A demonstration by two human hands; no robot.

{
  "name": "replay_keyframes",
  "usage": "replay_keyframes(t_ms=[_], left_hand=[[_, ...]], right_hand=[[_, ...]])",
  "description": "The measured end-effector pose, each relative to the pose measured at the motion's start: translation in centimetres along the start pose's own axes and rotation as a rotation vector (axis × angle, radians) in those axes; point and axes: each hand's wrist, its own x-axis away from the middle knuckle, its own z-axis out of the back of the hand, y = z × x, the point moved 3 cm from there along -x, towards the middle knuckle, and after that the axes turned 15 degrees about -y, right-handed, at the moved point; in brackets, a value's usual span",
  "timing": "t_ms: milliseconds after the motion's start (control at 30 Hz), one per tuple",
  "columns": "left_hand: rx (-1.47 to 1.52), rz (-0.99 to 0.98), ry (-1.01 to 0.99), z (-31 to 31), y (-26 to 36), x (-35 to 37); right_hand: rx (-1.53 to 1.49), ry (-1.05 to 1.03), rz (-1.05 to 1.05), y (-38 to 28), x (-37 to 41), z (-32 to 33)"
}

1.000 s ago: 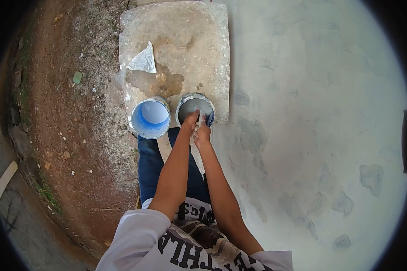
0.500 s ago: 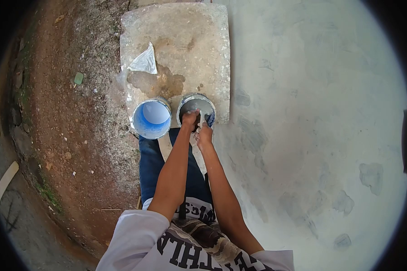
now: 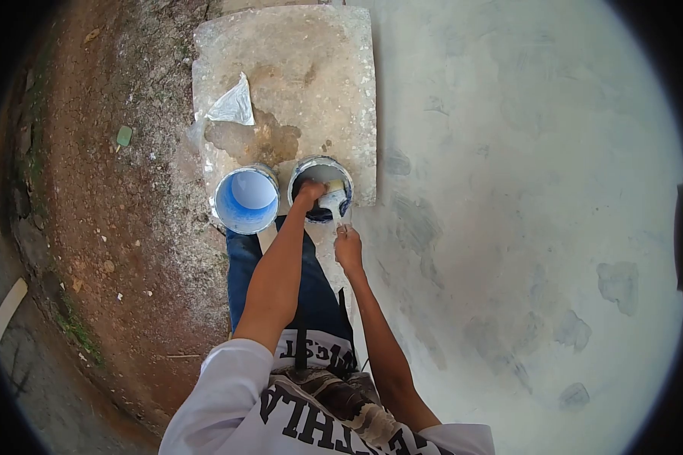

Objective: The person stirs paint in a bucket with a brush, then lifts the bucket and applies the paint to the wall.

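- The left hand (image 3: 309, 194) reached over the near rim of a grey can (image 3: 320, 168), its fingers curled down into the opening.
- A pale lump (image 3: 332, 196) lay inside the can just beside that hand, touching or nearly touching the fingers; I could not tell whether the hand gripped it.
- The right hand (image 3: 347, 247) hung outside the can, just below its rim and apart from the left hand. Its fingers were bent in loosely, and whether they pinched anything was too small to tell.
- The grey can stood at the near edge of a concrete slab (image 3: 281, 45), toward the slab's right corner.
- A blue bucket (image 3: 247, 201), open and upright, sat just beside the can on its left, at the same edge.
- A crumpled plastic scrap (image 3: 231, 105) rested farther back on the slab, next to a damp brown stain (image 3: 254, 140).
- Bare dirt (image 3: 129, 227) lay to the left of the slab, and a grey patched floor (image 3: 508, 189) to the right.
- The person's jeans (image 3: 243, 262) showed under the arms.
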Motion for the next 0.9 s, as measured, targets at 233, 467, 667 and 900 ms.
replay_keyframes(t_ms=[233, 467, 667, 900], left_hand=[[-0.237, -0.091, 0.112, 1.3, 3.8, 5.7], [-0.436, -0.367, -0.023, 1.0, 5.4, 8.6], [-0.501, -0.436, 0.078, 1.1, 5.7, 10.6], [-0.414, -0.420, 0.209, -0.2, 4.9, 11.5]], right_hand=[[0.124, -0.022, 0.061, -3.2, 2.7, 0.4], [0.061, -0.052, -0.007, -0.4, 1.8, 1.2], [0.212, 0.072, 0.131, -0.9, 2.5, 1.8], [0.309, 0.101, 0.037, -4.5, 3.7, 2.7]])
